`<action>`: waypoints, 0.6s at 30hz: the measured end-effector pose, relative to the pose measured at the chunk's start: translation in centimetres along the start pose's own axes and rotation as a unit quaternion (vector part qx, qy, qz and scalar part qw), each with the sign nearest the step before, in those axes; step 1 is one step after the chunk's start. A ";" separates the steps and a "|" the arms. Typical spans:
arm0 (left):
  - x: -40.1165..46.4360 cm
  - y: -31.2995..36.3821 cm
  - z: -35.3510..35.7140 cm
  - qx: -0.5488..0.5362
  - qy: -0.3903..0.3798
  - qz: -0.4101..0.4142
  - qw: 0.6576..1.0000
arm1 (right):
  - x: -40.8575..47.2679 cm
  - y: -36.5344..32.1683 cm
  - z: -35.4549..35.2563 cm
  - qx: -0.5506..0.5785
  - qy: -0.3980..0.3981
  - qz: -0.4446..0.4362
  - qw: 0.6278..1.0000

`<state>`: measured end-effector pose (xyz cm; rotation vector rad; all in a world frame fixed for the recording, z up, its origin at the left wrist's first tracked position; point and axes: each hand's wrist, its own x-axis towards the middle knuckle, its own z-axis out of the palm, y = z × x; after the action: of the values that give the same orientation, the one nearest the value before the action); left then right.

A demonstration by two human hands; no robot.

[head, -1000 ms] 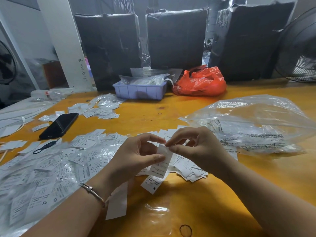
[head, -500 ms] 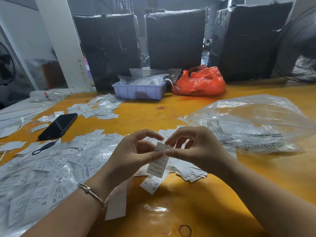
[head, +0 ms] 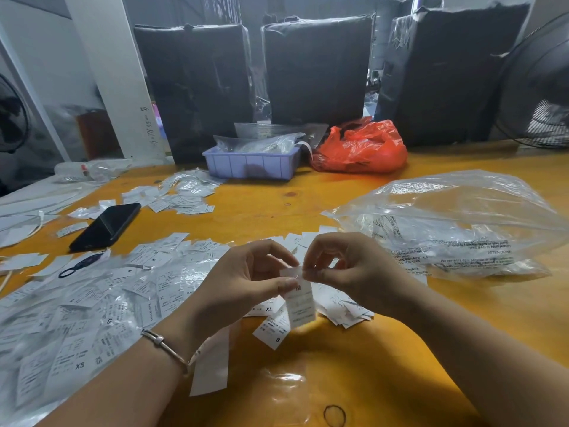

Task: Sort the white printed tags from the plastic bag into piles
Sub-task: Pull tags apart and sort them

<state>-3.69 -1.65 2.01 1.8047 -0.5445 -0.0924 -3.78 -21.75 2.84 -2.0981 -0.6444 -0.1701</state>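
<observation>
you've got white tags [head: 300,298] with black print, an orange-yellow table [head: 354,365], a red bag [head: 363,147], a lilac tray [head: 251,166] and a black phone [head: 106,226].

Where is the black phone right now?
In the head view the black phone lies flat on the yellow table, far left of both hands, between two spreads of white tags, just beyond a dark ring loop.

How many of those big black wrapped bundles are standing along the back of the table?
3: the left black bundle behind the lavender tray, the middle black bundle and the right black bundle flanking the red bag. More may be hidden.
</observation>
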 end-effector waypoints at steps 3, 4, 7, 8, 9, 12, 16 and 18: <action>0.0 -0.2 0.0 0.016 -0.001 0.006 1.000 | 0.1 0.0 -0.1 0.025 0.016 -0.013 0.999; 0.0 -0.3 0.1 0.020 0.004 0.005 1.000 | 0.1 0.0 -0.1 0.035 0.022 -0.014 0.999; 0.1 -0.4 -0.1 0.026 0.033 0.004 0.999 | 0.2 0.0 -0.7 0.035 0.041 -0.002 0.999; 0.2 -0.4 -0.2 0.039 0.046 0.004 0.998 | 0.2 0.1 -1.0 0.014 0.062 0.006 0.998; 0.2 -0.5 -0.4 0.062 0.065 0.005 0.996 | 0.3 0.5 -1.5 -0.022 0.096 0.017 0.995; 0.5 -1.1 -1.1 0.160 0.143 -0.001 0.977 | 0.4 1.6 -3.1 -0.232 0.209 0.092 0.946; 0.8 -1.8 -1.7 0.240 0.212 -0.051 0.946 | 0.5 3.2 -4.2 -0.399 0.222 0.207 0.865; 0.9 -2.1 -2.0 0.288 0.229 -0.078 0.927 | 0.5 4.1 -4.5 -0.441 0.197 0.240 0.842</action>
<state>-1.60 0.17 0.84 2.3419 -0.0842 0.4162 -0.71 -27.05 2.62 -2.8922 0.3124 -0.6957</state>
